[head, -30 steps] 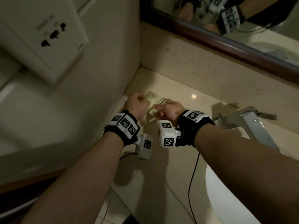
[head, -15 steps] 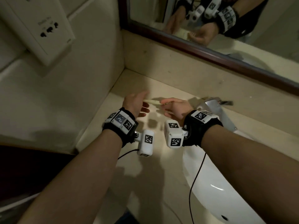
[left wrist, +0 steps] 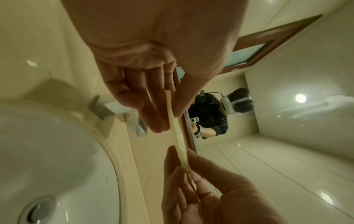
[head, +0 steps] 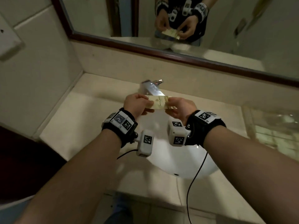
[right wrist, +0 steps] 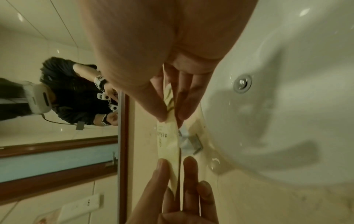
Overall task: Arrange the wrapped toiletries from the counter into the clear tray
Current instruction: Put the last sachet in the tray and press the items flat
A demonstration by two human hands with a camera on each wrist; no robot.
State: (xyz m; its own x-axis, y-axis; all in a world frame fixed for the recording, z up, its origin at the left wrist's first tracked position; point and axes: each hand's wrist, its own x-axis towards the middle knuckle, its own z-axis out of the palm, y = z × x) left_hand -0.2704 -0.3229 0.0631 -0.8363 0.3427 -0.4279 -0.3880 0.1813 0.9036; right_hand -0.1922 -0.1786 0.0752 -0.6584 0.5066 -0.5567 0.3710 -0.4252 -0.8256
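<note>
A flat cream and gold wrapped packet (head: 159,102) is held level in the air above the back of the sink, just in front of the faucet. My left hand (head: 148,102) pinches its left end between thumb and fingers. My right hand (head: 169,103) pinches its right end. The left wrist view shows the packet (left wrist: 177,136) edge-on between both hands. In the right wrist view the packet's (right wrist: 168,144) printed face shows. The clear tray (head: 247,122) stands on the counter at the far right, apart from both hands.
A white sink basin (head: 178,159) lies under my wrists, with a chrome faucet (head: 152,88) behind the packet. The beige counter (head: 77,120) runs left to a tiled wall. A wood-framed mirror (head: 161,54) stands behind. A black cable (head: 194,175) hangs from my right wrist.
Both hands have come from the counter's left corner to above the sink, carrying the packet. The left hand, loose half a second ago, now pinches the packet's left end.
</note>
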